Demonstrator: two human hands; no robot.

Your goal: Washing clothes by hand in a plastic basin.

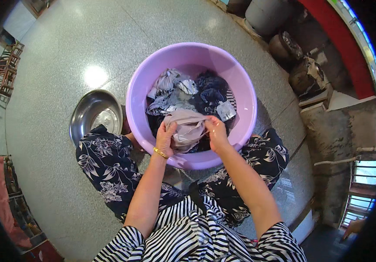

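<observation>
A wide lilac plastic tub (192,51) stands on the floor between my knees, with wet clothes piled inside. Stretched between my two hands is a beige-pink piece of cloth (187,127), held over the near part of the tub. My left hand (165,139), with a gold bangle at the wrist, grips its left edge. On the other side, my right hand (217,133) pinches the cloth's upper right edge. Beyond it lie grey garments (170,89), dark garments (210,89) and a black-and-white striped piece (231,99). A pale, squarish item (226,111) rests on the dark clothes.
A shiny steel basin (96,114) sits left of the tub, close to my left knee. Wooden chairs (5,74) stand far left. Along the right are a large grey container (267,16), dark round pots (285,47) and a concrete ledge (341,126).
</observation>
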